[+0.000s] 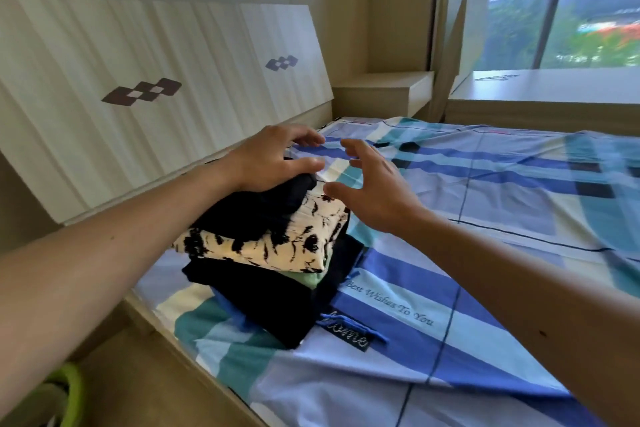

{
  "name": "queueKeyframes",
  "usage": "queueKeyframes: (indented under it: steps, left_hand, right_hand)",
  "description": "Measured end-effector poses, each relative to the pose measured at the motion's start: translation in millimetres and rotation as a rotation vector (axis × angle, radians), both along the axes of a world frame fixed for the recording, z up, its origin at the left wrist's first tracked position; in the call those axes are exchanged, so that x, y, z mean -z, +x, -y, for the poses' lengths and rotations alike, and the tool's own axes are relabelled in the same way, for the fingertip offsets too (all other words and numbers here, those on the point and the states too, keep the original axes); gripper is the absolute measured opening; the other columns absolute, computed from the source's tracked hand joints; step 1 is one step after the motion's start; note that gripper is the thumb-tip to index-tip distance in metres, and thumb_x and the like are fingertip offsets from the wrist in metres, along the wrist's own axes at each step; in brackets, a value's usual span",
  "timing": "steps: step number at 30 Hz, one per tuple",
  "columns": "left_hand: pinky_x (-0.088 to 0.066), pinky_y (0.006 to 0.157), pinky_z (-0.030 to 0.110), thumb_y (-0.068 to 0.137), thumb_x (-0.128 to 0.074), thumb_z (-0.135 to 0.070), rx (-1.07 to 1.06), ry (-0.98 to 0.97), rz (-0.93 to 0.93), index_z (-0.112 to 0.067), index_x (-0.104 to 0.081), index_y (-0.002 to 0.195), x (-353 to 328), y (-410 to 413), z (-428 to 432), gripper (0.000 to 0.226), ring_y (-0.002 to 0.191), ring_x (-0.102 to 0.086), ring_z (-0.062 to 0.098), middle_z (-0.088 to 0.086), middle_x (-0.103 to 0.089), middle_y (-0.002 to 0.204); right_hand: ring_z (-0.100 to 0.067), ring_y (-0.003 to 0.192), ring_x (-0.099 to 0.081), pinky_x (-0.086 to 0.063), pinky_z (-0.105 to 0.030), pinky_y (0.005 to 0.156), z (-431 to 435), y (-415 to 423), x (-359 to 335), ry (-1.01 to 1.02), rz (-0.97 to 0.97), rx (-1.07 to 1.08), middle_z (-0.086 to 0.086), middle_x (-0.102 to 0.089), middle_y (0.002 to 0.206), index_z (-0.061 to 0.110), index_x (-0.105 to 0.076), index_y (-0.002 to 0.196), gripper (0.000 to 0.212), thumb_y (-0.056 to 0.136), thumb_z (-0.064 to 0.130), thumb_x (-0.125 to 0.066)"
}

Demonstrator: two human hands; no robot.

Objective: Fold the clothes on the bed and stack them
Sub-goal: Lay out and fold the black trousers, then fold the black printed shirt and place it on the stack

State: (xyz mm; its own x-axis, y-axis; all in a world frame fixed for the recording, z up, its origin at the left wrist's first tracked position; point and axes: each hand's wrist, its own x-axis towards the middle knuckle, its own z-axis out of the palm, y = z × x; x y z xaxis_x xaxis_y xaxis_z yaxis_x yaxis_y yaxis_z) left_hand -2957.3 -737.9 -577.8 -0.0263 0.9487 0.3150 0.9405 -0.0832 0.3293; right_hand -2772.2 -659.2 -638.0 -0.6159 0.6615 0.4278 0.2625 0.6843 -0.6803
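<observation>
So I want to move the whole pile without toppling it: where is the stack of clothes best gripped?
Probably at the bottom: slide palms under the lowest black garment from its left and right sides. The stack is loose layers, so gripping the top black piece would lift only that. The left hand rests on top; the right hand hovers open beside it.
</observation>
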Motion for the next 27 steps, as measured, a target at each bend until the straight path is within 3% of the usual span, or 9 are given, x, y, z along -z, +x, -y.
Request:
queueKeyframes:
  steps: [7, 12, 14, 17, 20, 22, 24, 27]
  left_hand:
    - [-0.049, 0.099, 0.035, 0.084, -0.064, -0.045, 0.248, 0.088, 0.328, -0.025, -0.062, 0.121, 57, 166, -35, 0.042, 0.109, -0.062, 0.001, -0.014, -0.068, 0.114]
    - [-0.051, 0.098, 0.042, 0.080, -0.064, -0.048, 0.404, 0.066, 0.490, -0.025, -0.063, 0.119, 89, 278, -51, 0.045, 0.108, -0.065, 0.008, -0.011, -0.069, 0.114]
    - [-0.051, 0.098, 0.044, 0.081, -0.066, -0.045, 0.450, 0.056, 0.546, -0.022, -0.064, 0.119, 94, 317, -56, 0.044, 0.106, -0.065, 0.008, -0.009, -0.069, 0.113]
    - [-0.050, 0.098, 0.044, 0.081, -0.064, -0.046, 0.504, 0.016, 0.620, -0.021, -0.064, 0.117, 102, 372, -56, 0.044, 0.106, -0.065, 0.006, -0.010, -0.068, 0.112]
    - [-0.050, 0.097, 0.044, 0.079, -0.061, -0.048, 0.542, -0.026, 0.684, -0.026, -0.062, 0.117, 131, 413, -49, 0.043, 0.107, -0.065, 0.009, -0.013, -0.067, 0.112]
    - [-0.051, 0.096, 0.044, 0.079, -0.062, -0.047, 0.566, -0.059, 0.698, -0.032, -0.061, 0.116, 155, 431, -44, 0.040, 0.109, -0.064, 0.009, -0.015, -0.067, 0.113]
    - [-0.052, 0.096, 0.041, 0.079, -0.063, -0.047, 0.603, -0.093, 0.686, -0.035, -0.060, 0.116, 171, 447, -45, 0.039, 0.113, -0.063, 0.010, -0.017, -0.065, 0.116]
    - [-0.052, 0.098, 0.035, 0.080, -0.062, -0.050, 0.649, -0.119, 0.664, -0.036, -0.059, 0.119, 181, 459, -44, 0.042, 0.118, -0.060, 0.010, -0.018, -0.063, 0.120]
  right_hand:
    - [-0.006, 0.118, -0.057, -0.041, -0.020, 0.096, -20, 177, 32, 0.021, -0.010, 0.207, 0.009, -0.054, 0.138, 0.024, -0.047, 0.141, 0.065, 0.084, 0.025, -0.078]
    - [-0.011, 0.114, -0.062, -0.051, -0.035, 0.099, -32, 305, 47, -0.029, -0.048, 0.395, 0.006, -0.057, 0.133, 0.018, -0.050, 0.138, 0.062, 0.083, 0.018, -0.080]
    - [-0.012, 0.114, -0.063, -0.052, -0.035, 0.098, -32, 346, 49, -0.024, -0.042, 0.452, 0.004, -0.057, 0.134, 0.018, -0.050, 0.138, 0.062, 0.084, 0.019, -0.079]
    - [-0.011, 0.114, -0.065, -0.052, -0.029, 0.096, -27, 399, 55, -0.039, -0.054, 0.498, 0.003, -0.058, 0.135, 0.020, -0.049, 0.138, 0.061, 0.085, 0.019, -0.079]
    - [-0.011, 0.114, -0.064, -0.053, -0.036, 0.098, -20, 443, 78, -0.063, -0.032, 0.562, 0.005, -0.060, 0.131, 0.025, -0.051, 0.137, 0.061, 0.081, 0.028, -0.077]
    - [-0.008, 0.110, -0.065, -0.054, -0.037, 0.096, -15, 471, 100, -0.124, -0.037, 0.603, 0.005, -0.060, 0.129, 0.023, -0.052, 0.136, 0.061, 0.081, 0.024, -0.077]
    - [-0.006, 0.107, -0.065, -0.054, -0.031, 0.094, -13, 500, 115, -0.174, -0.033, 0.664, 0.002, -0.060, 0.129, 0.020, -0.053, 0.136, 0.060, 0.082, 0.016, -0.077]
    - [-0.013, 0.109, -0.061, -0.048, -0.023, 0.089, -24, 539, 117, -0.150, 0.045, 0.843, -0.001, -0.054, 0.130, 0.017, -0.059, 0.130, 0.049, 0.084, 0.020, -0.076]
